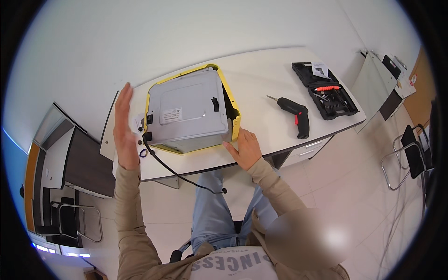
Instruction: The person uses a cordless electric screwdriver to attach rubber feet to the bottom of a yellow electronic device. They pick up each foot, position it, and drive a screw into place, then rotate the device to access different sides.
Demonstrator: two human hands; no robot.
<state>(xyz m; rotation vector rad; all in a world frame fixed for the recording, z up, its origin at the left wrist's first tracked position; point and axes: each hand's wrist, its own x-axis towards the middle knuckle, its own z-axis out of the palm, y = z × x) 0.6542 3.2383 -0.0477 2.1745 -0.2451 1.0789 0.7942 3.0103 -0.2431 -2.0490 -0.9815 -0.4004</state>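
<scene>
A boxy appliance with a yellow casing and a grey metal panel (186, 100) facing up lies on the white table. Along its right side, a dark gap shows between the panel and the yellow casing (228, 95). My right hand (247, 150) grips its near right corner, thumb on the near side and fingers around the yellow edge. Upright beside the appliance's left side, my left hand (125, 133) is open with fingers stretched and nothing in it. A black power cord (175, 174) runs from the appliance's near left corner over the table edge, its plug hanging above my lap.
A black cordless screwdriver (294, 112) lies right of the appliance on the white table (261, 65). Farther right sits an open black tool case (333, 105) with bits and an orange flexible shaft (327, 88). Small dark parts and a blue ring (143, 153) lie near my left hand.
</scene>
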